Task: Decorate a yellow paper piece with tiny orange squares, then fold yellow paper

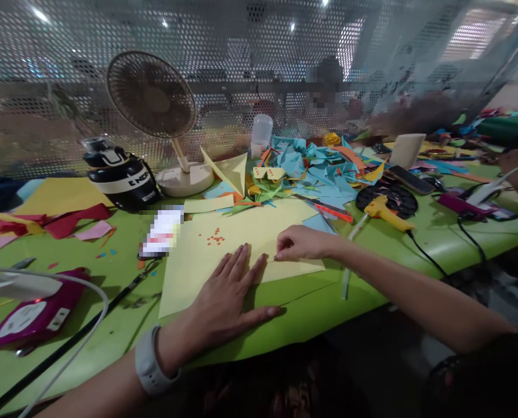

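Observation:
A pale yellow sheet of paper [184, 273] lies on the green table in front of me. My left hand [226, 293] rests flat on its near part, fingers spread, with the thumb reaching over the sheet's front edge. To the right, my right hand [304, 242] is closed in a pinch low over the same paper. Whatever sits between its fingertips is too small or hidden to name. Beyond my left fingertips, several tiny orange paper dots [216, 238] are scattered on the sheet. A lit phone [162, 231] touches or nearly touches the paper's left side.
A yellow glue gun [387, 215] rests on a black round tray at right, its stick pointing toward my right forearm. Blue paper scraps [308, 165] pile up behind. A fan [154, 96], a black jug [122, 180] and purple power strips [39, 310] with cables stand around.

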The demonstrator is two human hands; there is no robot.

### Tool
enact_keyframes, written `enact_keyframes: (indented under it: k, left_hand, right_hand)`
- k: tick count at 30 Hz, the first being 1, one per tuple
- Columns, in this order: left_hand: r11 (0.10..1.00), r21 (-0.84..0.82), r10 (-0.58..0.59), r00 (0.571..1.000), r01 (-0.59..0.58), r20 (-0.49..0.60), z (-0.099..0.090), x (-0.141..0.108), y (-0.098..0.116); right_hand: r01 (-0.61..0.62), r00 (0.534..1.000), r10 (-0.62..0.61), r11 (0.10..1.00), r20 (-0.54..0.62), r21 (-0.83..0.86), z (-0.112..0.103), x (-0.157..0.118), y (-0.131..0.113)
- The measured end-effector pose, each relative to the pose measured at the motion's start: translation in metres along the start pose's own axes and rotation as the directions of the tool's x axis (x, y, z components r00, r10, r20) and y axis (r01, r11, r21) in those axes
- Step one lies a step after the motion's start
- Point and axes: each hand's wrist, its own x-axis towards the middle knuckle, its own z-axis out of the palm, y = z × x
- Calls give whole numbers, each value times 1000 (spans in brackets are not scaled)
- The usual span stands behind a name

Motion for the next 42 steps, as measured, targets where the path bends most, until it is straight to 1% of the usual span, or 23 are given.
enact_keyframes:
  k: [7,13,16,19,22,28,34,36,38,40,41,42]
  left_hand:
    - [1000,-5,5,1000,-5,-28,-1,-1,1]
    - [1000,-1,-27,999,27,34,-10,0,5]
    - [1000,12,-27,999,26,29,-12,4,9]
    - [1000,4,4,999,-5,33,-10,7,14]
    - [1000,-18,-3,999,4,33,-5,11,18]
    - [1000,14,12,1000,-12,-16,4,13,21]
    - [1000,15,-4,996,5,-86,10,14,22]
    - [1000,15,1,995,1,-97,10,14,23]
    - [1000,14,-1,996,2,-93,10,14,23]
    - [1000,14,-10,997,11,-71,8,14,24]
    - [1000,15,-15,998,16,-62,7,14,24]
    - [1000,15,-19,998,20,-59,6,14,25]
  right_hand:
    - [-47,999,47,999,-9,-1,-8,-12,18]
    - [-73,997,74,997,-7,12,-17,-29,30]
    - [-79,997,79,997,-8,26,-19,-31,33]
    - [-75,997,75,996,0,44,-18,-29,36]
    - [-69,998,69,996,6,62,-18,-28,38]
    - [-80,997,79,994,18,73,-20,-28,38]
    - [-103,995,103,994,17,31,-26,-35,43]
    - [-117,993,117,993,-21,-4,-29,-40,40]
    - [-138,984,131,989,-121,-49,-27,-43,29]
    - [-148,959,121,985,-254,-88,-16,-42,11]
    - [-135,948,98,985,-304,-104,-7,-40,1]
    - [-108,944,64,987,-324,-117,4,-38,-10]
